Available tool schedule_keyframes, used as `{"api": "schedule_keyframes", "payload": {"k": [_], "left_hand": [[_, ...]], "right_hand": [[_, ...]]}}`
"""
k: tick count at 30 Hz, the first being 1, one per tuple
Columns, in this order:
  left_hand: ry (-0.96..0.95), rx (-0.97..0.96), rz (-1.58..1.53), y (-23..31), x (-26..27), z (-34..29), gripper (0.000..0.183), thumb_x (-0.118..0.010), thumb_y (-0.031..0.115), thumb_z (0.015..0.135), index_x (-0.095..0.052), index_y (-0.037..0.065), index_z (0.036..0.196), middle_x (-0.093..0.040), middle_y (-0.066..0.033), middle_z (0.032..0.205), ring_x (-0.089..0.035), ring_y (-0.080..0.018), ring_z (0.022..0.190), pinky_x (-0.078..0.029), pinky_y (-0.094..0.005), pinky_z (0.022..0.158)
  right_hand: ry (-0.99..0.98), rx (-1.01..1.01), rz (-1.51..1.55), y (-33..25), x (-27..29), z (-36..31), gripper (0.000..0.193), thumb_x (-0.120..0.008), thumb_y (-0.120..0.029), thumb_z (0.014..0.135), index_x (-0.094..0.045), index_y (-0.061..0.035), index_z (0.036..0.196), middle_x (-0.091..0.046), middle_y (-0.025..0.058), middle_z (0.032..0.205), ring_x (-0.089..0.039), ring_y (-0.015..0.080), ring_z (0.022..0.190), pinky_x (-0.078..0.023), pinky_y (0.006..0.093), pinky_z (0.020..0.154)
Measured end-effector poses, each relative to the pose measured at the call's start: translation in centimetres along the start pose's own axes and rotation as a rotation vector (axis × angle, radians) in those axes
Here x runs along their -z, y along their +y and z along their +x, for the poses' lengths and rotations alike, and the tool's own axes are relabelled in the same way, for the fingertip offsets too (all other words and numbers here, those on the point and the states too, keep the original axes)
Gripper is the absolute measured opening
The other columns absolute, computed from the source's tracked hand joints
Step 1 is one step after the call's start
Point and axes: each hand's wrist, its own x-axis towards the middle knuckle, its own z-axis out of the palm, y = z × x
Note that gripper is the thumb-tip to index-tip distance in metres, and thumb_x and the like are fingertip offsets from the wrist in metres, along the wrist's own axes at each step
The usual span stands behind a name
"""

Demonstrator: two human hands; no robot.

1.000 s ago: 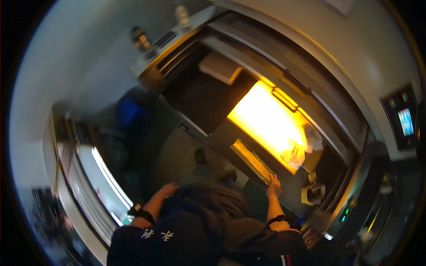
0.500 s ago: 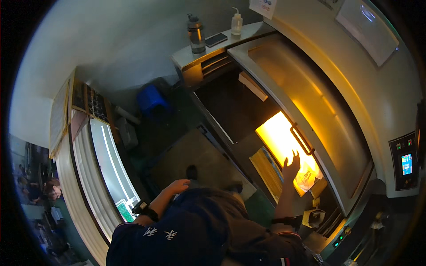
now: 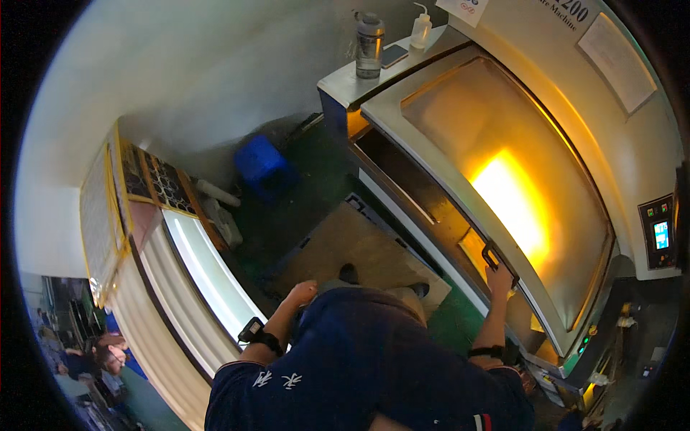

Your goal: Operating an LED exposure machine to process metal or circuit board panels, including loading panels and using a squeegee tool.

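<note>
My right hand (image 3: 498,279) is wrapped round the black handle (image 3: 491,255) on the front edge of a large machine lid (image 3: 449,161). The lid's wide window (image 3: 438,97) glows bright yellow from light inside. Below the lid's edge a dark gap shows part of the machine's inside, with a yellow strip (image 3: 472,248) near my right hand. What lies deeper is hidden behind the lid. My left hand (image 3: 303,291) hangs by my waist, fingers curled in, nothing visible in it.
A water bottle (image 3: 369,47), a phone (image 3: 394,56) and a squeeze bottle (image 3: 421,30) stand or lie on the machine's far ledge. A control panel (image 3: 659,233) is at right. On the floor is a blue stool (image 3: 263,165). A lit bench (image 3: 205,258) stands left; a person (image 3: 108,359) is beyond it.
My right hand has gone from over the glowing surface inside to the handle. The lid has come down toward me and covers more of the opening. My view has shifted.
</note>
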Motion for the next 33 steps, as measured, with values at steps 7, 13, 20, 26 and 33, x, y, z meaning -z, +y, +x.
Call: {"api": "schedule_keyframes", "payload": {"k": [7, 13, 20, 26, 33], "left_hand": [[-0.233, 0.008, 0.303, -0.7, 6.5, 1.0, 0.049, -0.055, 0.033, 0.091, -0.058, 0.006, 0.132, -0.065, -0.0160, 0.125, -0.060, -0.0351, 0.116, -0.048, -0.0452, 0.098], [-0.080, 0.016, -0.016, 5.6, 8.2, 6.3, 0.050, -0.060, 0.033, 0.090, -0.058, 0.005, 0.131, -0.066, -0.0177, 0.121, -0.062, -0.0336, 0.115, -0.048, -0.0411, 0.099], [-0.266, -0.155, 0.050, 17.9, 6.4, 12.9, 0.054, -0.061, 0.030, 0.092, -0.051, 0.003, 0.139, -0.057, -0.0171, 0.136, -0.057, -0.0311, 0.124, -0.045, -0.0391, 0.102], [-0.251, -0.180, -0.355, 31.0, 12.1, 16.6, 0.061, -0.057, 0.029, 0.097, -0.035, 0.007, 0.150, -0.045, -0.0123, 0.149, -0.049, -0.0293, 0.131, -0.043, -0.0425, 0.104], [-0.197, 0.285, -1.429, 41.7, 23.6, 21.6, 0.060, -0.042, 0.037, 0.101, -0.027, 0.007, 0.151, -0.028, -0.0181, 0.155, -0.038, -0.0408, 0.135, -0.035, -0.0588, 0.107]], "right_hand": [[-0.064, -0.085, 0.012, -1.1, -1.1, -4.3, 0.044, -0.070, -0.042, 0.079, -0.067, 0.0006, 0.091, -0.069, 0.0237, 0.091, -0.067, 0.0408, 0.088, -0.051, 0.0491, 0.079], [-0.110, -0.076, 0.008, -1.9, -0.8, -4.8, 0.047, -0.070, -0.046, 0.079, -0.070, -0.0004, 0.092, -0.070, 0.0233, 0.086, -0.068, 0.0398, 0.083, -0.053, 0.0470, 0.075], [-0.444, -0.092, -0.063, -3.7, 1.1, -3.0, 0.050, -0.068, -0.056, 0.078, -0.076, -0.0070, 0.084, -0.071, 0.0181, 0.078, -0.069, 0.0372, 0.077, -0.055, 0.0468, 0.070], [-0.534, -0.034, -0.051, -2.3, -0.2, -2.7, 0.043, -0.068, -0.053, 0.078, -0.077, -0.0121, 0.088, -0.071, 0.0175, 0.081, -0.069, 0.0354, 0.079, -0.055, 0.0468, 0.073], [-0.608, -0.050, 0.007, -2.7, 0.7, -2.7, 0.034, -0.069, -0.043, 0.075, -0.076, -0.0122, 0.088, -0.072, 0.0160, 0.085, -0.069, 0.0347, 0.083, -0.055, 0.0463, 0.076]]}}
